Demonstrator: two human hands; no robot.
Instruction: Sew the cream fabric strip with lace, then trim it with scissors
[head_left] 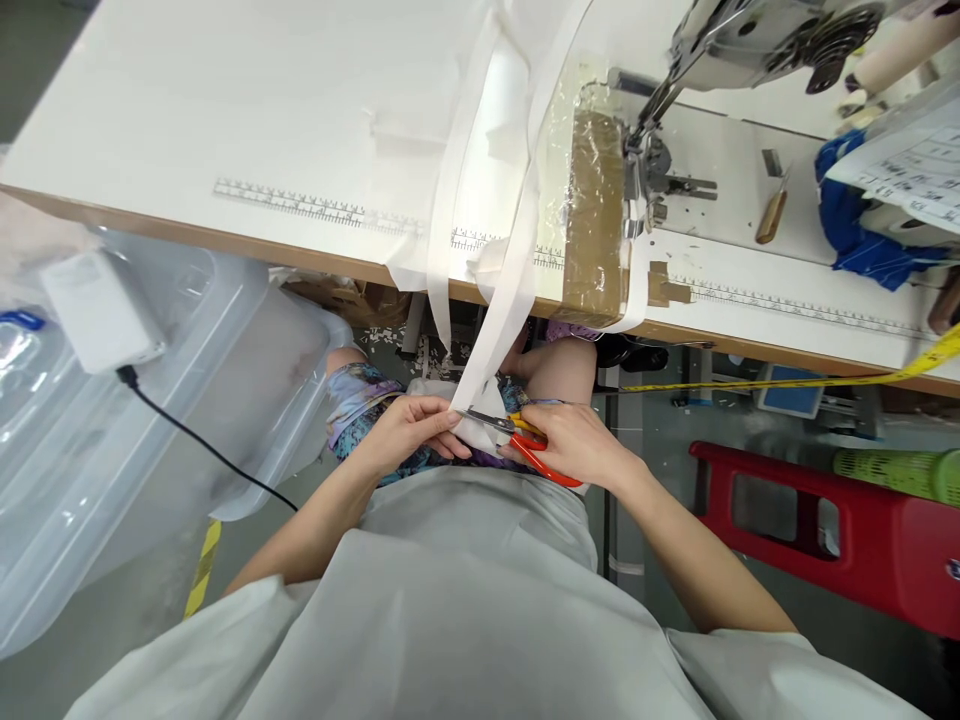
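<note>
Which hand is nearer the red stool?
Right. The right hand, holding scissors, is on the side of the red stool; the left hand is farther away.

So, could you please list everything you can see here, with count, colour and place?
fabric strip: one, white, hanging off the table edge to the lap
scissors: one, orange-handled, at the strip's end
sewing machine: one, grey, top right
table: one, white, across the top
plastic bin: one, clear, left
stool: one, red, right
tape measure: one, yellow, right
left hand: holding the strip
right hand: gripping the scissors
</note>
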